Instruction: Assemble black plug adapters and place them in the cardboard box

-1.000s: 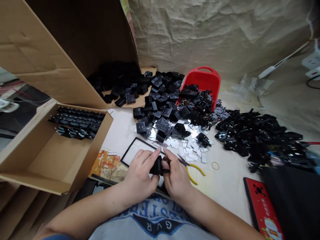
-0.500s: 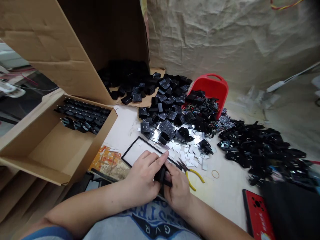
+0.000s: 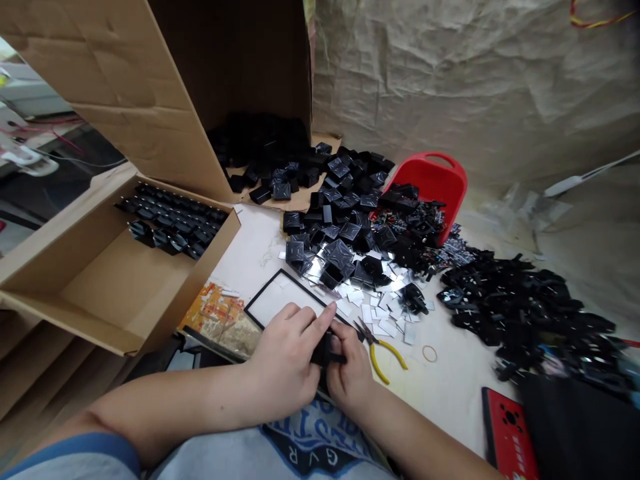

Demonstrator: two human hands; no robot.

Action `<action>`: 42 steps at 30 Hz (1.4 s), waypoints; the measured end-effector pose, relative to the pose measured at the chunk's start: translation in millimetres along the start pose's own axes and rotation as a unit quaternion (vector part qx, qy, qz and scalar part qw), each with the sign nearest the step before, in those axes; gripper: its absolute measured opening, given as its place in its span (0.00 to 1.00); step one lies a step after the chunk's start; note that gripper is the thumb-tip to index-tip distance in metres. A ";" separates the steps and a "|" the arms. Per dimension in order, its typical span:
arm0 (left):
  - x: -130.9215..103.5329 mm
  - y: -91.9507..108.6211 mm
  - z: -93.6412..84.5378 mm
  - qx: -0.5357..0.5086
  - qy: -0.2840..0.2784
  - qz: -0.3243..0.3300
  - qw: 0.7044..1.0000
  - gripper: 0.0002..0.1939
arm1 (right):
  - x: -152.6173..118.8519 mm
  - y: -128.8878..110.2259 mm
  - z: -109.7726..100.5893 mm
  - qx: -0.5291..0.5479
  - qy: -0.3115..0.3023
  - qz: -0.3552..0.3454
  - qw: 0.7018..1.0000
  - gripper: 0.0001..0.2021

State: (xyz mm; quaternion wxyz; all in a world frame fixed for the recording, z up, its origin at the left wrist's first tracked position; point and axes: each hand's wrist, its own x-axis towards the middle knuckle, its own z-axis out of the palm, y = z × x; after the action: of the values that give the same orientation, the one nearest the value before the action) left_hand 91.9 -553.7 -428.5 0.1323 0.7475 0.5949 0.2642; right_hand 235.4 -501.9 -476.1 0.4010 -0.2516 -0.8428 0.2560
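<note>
My left hand [image 3: 290, 357] and my right hand [image 3: 350, 367] meet at the front edge of the table, close to my body. Between them they grip a small black plastic part [image 3: 327, 350], mostly hidden by the fingers. The left index finger stretches over the top of the part, while the right fingers wrap round its right side. A black rectangular frame [image 3: 265, 289] lies on the table just beyond my hands. Pliers with yellow handles [image 3: 375, 350] rest right of my right hand.
An open cardboard box [image 3: 200, 283] with rows of black parts stands left. Black caps [image 3: 345, 200], thin shiny plates [image 3: 385, 313] and a red scoop [image 3: 453, 193] lie ahead. Right are a black parts pile [image 3: 515, 300], a rubber band [image 3: 429, 353] and a red-and-black object [image 3: 510, 427].
The view has shifted slightly. The black part has turned a little between my hands, and the right fingers have closed further round it.
</note>
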 end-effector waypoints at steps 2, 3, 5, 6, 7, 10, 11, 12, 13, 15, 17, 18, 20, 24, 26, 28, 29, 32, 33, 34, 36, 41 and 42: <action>-2.2 2.1 -2.0 0.018 -0.005 -0.008 1.000 0.43 | 1.8 -1.7 -0.3 0.052 -0.014 0.029 0.998 0.19; -2.8 2.4 -3.2 0.024 -0.008 -0.012 1.000 0.42 | 3.7 -2.7 -1.4 0.081 -0.030 0.051 0.995 0.17; -2.7 1.4 -5.7 0.020 -0.015 -0.020 0.999 0.39 | 7.9 -4.7 -4.6 0.120 -0.072 0.099 0.985 0.14; -2.1 0.7 -6.7 0.011 -0.018 -0.025 0.999 0.38 | 9.6 -5.4 -6.0 0.123 -0.087 0.116 0.982 0.13; -1.4 0.2 -7.6 0.002 -0.021 -0.030 0.999 0.38 | 10.4 -5.6 -6.9 0.118 -0.095 0.123 0.981 0.13; -0.4 1.4 -8.1 -0.001 -0.022 -0.043 0.999 0.39 | 6.7 -3.8 -4.5 0.091 -0.072 0.097 0.988 0.18; -0.7 2.6 -7.6 0.008 -0.024 -0.045 0.999 0.39 | 4.1 -2.8 -2.3 0.087 -0.062 0.087 0.990 0.20; -1.1 3.7 -6.9 0.017 -0.027 -0.048 0.998 0.39 | 1.5 -2.0 0.1 0.086 -0.057 0.085 0.991 0.21; -1.5 4.6 -6.1 0.023 -0.033 -0.054 0.998 0.39 | -0.4 -1.6 2.2 0.083 -0.058 0.093 0.990 0.20; -1.5 4.2 -4.7 0.016 -0.050 -0.078 0.996 0.38 | -1.0 -2.1 4.6 0.069 -0.073 0.132 0.986 0.17; -0.1 0.3 -4.2 -0.010 -0.065 -0.108 0.992 0.38 | 3.5 -3.4 3.4 0.056 -0.101 0.183 0.976 0.14; 0.9 -2.6 -4.6 -0.027 -0.070 -0.119 0.990 0.38 | 7.2 -3.7 1.8 0.055 -0.115 0.205 0.970 0.14; 3.1 -9.0 -6.8 -0.074 -0.079 -0.129 0.986 0.40 | 15.0 -2.1 -1.8 0.082 -0.137 0.243 0.957 0.15; 4.7 -14.8 -13.5 -0.179 -0.036 -0.090 0.979 0.36 | 23.2 6.9 -2.2 0.287 -0.111 0.354 0.883 0.13; 4.0 -13.0 -14.7 -0.207 0.024 -0.062 0.976 0.32 | 24.2 8.8 2.2 0.405 -0.066 0.403 0.818 0.14; 3.4 -10.2 -13.6 -0.213 0.079 -0.051 0.973 0.32 | 25.6 6.4 7.2 0.484 -0.027 0.431 0.761 0.14; 3.4 -9.2 -12.7 -0.211 0.096 -0.050 0.972 0.33 | 26.6 3.9 9.3 0.508 -0.013 0.443 0.738 0.15; 5.2 -9.0 -11.3 -0.195 0.113 -0.039 0.973 0.31 | 29.1 -2.8 12.2 0.544 0.000 0.479 0.689 0.16; 6.2 -9.8 -12.1 -0.191 0.114 -0.031 0.975 0.30 | 29.3 -3.1 12.0 0.543 -0.001 0.483 0.687 0.16; 7.3 -11.0 -13.7 -0.184 0.114 -0.023 0.976 0.29 | 29.1 -2.2 11.4 0.537 -0.004 0.481 0.693 0.16; 8.9 -13.2 -19.4 -0.152 0.103 -0.013 0.983 0.26 | 28.4 2.2 9.4 0.503 -0.012 0.465 0.728 0.16; 4.5 -15.2 -41.7 0.039 -0.018 -0.047 0.998 0.20 | 40.9 6.8 11.1 0.284 -0.080 0.378 0.878 0.19; 2.4 -17.7 -46.5 0.065 -0.044 -0.059 0.995 0.21 | 45.9 5.0 13.9 0.236 -0.105 0.353 0.899 0.20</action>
State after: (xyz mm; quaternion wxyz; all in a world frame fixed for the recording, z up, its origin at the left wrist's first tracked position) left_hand 52.1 -552.3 -398.6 0.1246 0.7290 0.6475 0.1838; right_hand 200.0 -472.5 -461.7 0.2415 -0.4024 -0.6507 0.5969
